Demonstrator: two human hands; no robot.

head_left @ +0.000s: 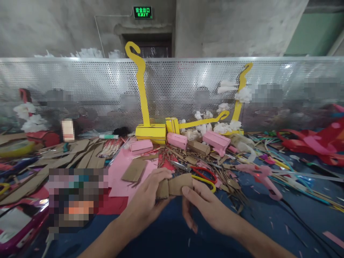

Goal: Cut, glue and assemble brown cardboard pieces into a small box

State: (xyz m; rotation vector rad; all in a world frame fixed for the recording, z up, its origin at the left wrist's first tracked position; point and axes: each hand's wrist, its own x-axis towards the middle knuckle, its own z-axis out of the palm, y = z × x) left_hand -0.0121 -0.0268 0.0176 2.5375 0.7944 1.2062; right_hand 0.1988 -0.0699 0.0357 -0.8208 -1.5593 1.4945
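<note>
A small folded piece of brown cardboard (179, 185) is held up between both hands, low in the middle of the head view. My left hand (149, 193) grips its left end, fingers over the top edge. My right hand (202, 200) pinches the right end, thumb on the near face and the lower fingers curled below. A crease or seam divides the piece near its left part. Just behind the hands lie scissors with red handles (205, 173) and a yellow loop, partly hidden. Left of them, a flat cardboard piece (134, 170) rests on pink paper (118, 182).
Yellow box shapes with hooked strips (151, 132) and pink boxes (176, 140) stand behind cardboard scraps. A pink glue gun (264, 175) with its cable lies right. Cardboard strips (80, 150) lie left. A perforated metal screen (172, 79) closes off the back.
</note>
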